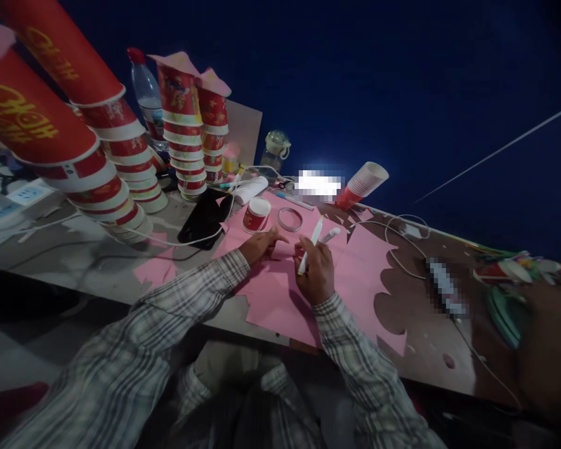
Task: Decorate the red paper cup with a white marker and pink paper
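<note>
My right hand point(316, 268) is closed around a white marker point(315, 240), which slants up between the fingers. My left hand point(260, 247) lies opposite, its index finger stretched toward the right hand and its other fingers curled. A small piece of pink paper point(283, 251) spans the gap between both hands, with the left fingers at its near edge. Beneath them spread large pink paper sheets point(280, 305) with scalloped cut edges at right. Just beyond the left hand stands a red and white paper cup point(257, 215), beside a roll of tape point(290, 219). Another white pen point(331, 235) lies behind my right hand.
Tall stacks of red paper cups point(184, 125) rise at left, near a bottle point(147, 93). A black phone point(206, 218) and white cables lie on the table. A tilted cup stack point(362, 185) stands behind. At right are a blurred brown shape point(549, 349) and green tape point(502, 315).
</note>
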Tool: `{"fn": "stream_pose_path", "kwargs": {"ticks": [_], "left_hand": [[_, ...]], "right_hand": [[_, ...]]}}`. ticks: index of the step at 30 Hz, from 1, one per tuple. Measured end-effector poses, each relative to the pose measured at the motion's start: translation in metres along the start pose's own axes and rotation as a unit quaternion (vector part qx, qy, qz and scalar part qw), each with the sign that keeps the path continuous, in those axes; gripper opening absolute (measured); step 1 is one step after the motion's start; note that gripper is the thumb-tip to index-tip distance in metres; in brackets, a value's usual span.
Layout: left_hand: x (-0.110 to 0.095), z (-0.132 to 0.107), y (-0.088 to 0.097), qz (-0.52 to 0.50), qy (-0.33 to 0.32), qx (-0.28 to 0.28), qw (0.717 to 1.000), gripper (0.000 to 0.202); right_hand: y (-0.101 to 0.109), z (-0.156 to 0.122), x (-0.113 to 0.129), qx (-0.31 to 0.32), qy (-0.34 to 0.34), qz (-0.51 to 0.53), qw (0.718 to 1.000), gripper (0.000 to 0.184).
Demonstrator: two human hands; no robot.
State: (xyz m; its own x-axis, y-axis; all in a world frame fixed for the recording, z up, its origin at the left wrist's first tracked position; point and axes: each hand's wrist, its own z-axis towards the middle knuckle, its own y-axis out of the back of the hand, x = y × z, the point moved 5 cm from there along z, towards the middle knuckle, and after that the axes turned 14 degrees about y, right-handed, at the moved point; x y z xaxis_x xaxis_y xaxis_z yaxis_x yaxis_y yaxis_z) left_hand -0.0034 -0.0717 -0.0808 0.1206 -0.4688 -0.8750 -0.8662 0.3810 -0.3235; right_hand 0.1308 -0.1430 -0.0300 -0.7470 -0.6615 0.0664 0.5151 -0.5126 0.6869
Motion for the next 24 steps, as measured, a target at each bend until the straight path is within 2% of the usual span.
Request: {"fn": "stream_pose_path", "kwargs": {"ticks": [2, 6, 14, 20, 24], "left_hand": [[0.002, 0.001, -0.001, -0.012, 0.019, 0.020, 1.000, 0.057], [-0.004, 0.001, 0.001, -0.032, -0.001, 0.005, 0.999, 0.038], [0.003, -0.001, -0.003, -0.062, 0.055, 0.010, 0.997, 0.055], [0.008, 0.004, 0.005, -0.044, 0.011, -0.041, 0.998, 0.049], [0.009, 0.004, 0.008, -0.009, -0.033, -0.048, 0.998, 0.052]], "right_hand": [[-0.006, 0.000, 0.001, 0.015, 0.000, -0.015, 1.000, 0.046], [-0.013, -0.002, 0.002, 0.035, 0.000, -0.027, 0.999, 0.050], [-0.017, -0.005, -0.001, 0.031, 0.000, -0.030, 0.999, 0.049], [-0.016, -0.005, -0.002, 0.026, -0.022, 0.005, 0.999, 0.047], [-0.008, -0.003, -0.004, -0.022, -0.058, 0.078, 0.995, 0.051]]}}
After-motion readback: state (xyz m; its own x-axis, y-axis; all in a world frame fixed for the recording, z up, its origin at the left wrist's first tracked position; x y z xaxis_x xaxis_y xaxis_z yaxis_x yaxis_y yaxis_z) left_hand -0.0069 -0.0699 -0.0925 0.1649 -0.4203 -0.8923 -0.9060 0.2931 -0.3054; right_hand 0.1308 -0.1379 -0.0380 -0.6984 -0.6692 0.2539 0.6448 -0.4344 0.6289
